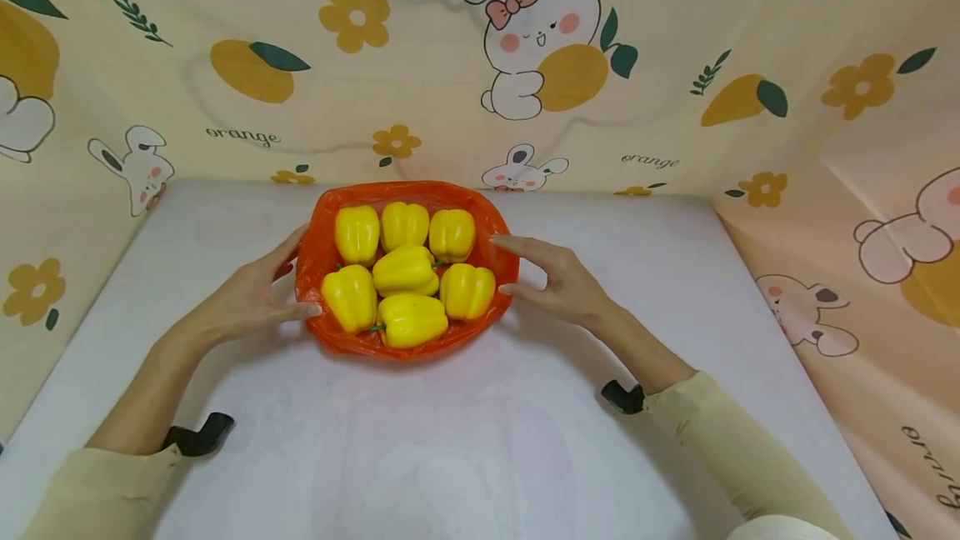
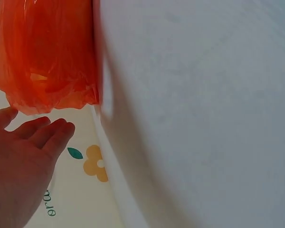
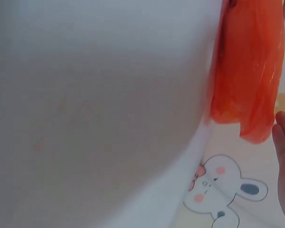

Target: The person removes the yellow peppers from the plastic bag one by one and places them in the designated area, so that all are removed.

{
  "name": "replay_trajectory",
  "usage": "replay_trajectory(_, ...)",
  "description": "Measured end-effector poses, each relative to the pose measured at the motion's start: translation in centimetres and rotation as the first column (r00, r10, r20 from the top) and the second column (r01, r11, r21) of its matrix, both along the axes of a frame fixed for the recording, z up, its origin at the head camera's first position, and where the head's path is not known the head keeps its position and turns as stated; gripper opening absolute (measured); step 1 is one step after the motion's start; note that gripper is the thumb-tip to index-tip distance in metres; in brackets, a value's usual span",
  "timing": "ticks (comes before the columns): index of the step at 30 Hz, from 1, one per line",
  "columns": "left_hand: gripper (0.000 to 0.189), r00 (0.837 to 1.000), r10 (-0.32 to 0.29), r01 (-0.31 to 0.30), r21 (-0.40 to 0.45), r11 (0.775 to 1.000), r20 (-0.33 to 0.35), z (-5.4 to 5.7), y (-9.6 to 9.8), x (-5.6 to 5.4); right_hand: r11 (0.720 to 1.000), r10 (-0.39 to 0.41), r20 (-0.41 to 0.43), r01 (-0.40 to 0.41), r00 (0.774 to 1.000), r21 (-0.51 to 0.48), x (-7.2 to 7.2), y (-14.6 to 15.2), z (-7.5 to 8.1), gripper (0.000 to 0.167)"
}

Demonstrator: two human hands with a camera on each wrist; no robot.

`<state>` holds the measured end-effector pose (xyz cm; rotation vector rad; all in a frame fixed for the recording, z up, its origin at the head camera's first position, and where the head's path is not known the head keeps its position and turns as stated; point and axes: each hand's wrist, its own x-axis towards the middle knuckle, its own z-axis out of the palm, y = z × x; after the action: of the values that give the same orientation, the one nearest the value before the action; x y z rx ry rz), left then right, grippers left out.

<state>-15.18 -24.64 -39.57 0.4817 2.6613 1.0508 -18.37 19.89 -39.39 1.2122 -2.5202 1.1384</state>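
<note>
Printed cloth rises behind the white table and along its sides. The orange-red bag sits near the far edge, with most of the room in front of it and more beyond each hand. The left hand and right hand flank it, both wide, thumbs apart from fingers, tips at the rim; firm contact I cannot tell. Inside the thin, wide-mouthed bag lie seven glossy yellow peppers.

Script "orange", repeated, on patterned backdrop
</note>
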Motion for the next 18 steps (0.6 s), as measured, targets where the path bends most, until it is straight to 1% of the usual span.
replay_trajectory(4,0.116,1.0,0.0,0.0,0.032,0.999,-0.003,-0.1,0.5,-0.1,1.0,0.016,0.019,-0.016,1.0,0.005,0.2,-0.9,0.0,0.055)
replay_trajectory(6,0.116,1.0,-0.005,0.005,0.035,0.999,-0.002,-0.1,0.6,-0.1,1.0,0.009,0.031,-0.009,0.999,0.025,0.3,-1.4,-0.1,0.055)
replay_trajectory(11,0.112,1.0,-0.021,0.021,0.001,1.0,0.006,-0.1,0.9,-0.2,0.996,-0.03,0.063,0.024,0.998,0.088,0.7,-2.2,-0.3,0.06)
replay_trajectory(18,0.112,1.0,-0.004,0.004,-0.027,1.0,0.011,-0.2,0.9,0.0,0.986,-0.069,0.143,0.045,0.987,0.163,1.0,-3.2,-0.6,0.069)
